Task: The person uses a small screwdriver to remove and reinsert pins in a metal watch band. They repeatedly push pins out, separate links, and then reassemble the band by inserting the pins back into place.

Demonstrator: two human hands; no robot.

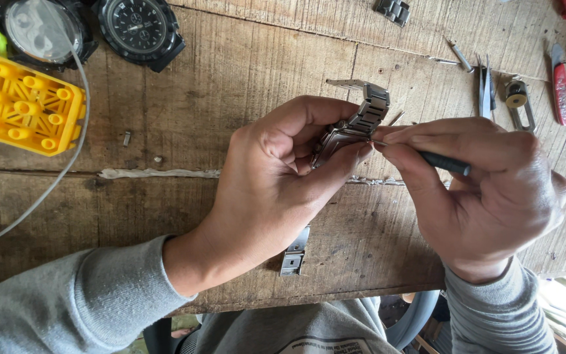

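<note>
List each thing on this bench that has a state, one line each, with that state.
left hand: closed around the metal watch
right hand: pinching a thin black-handled tool, tip at the watch
metal watch: lifted off the wooden table, bracelet unclasped
black watch: lying face up
yellow block: resting on the table
red knife: lying flat

We see a steel watch (348, 128) with a link bracelet held above the middle of the desk (185, 105), its case tilted on edge and hidden in part by fingers. One bracelet half rises toward the far edge, the other hangs over the near edge. A thin black-handled tool (443, 162) lies nearly level, its fine tip touching the watch's right side.
</note>
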